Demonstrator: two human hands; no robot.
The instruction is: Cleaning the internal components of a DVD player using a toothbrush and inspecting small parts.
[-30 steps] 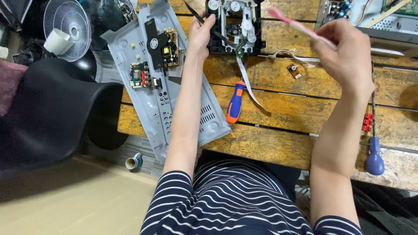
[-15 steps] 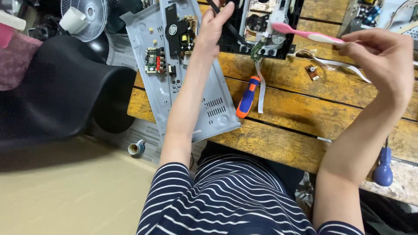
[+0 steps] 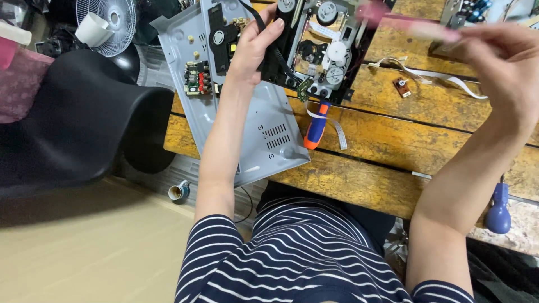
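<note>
Left hand [image 3: 255, 47] grips the black disc-drive mechanism [image 3: 314, 50] beside it — right hand [image 3: 499, 67] pinches a pink toothbrush [image 3: 415, 25].

Bare planks [image 3: 393, 132] lie open between the orange screwdriver [image 3: 316, 125] and ribbon cable [image 3: 432, 76].

left hand [image 3: 255, 47] gripping drive mechanism [image 3: 317, 47] (toothbrush [image 3: 410, 25] opposite)

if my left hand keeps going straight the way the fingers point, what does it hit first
Most likely the black disc-drive mechanism. The left hand points up and away along the wooden bench, its fingertips already at the mechanism's left edge, by a black cable. Depth is hard to judge; the cable may come first.
</note>
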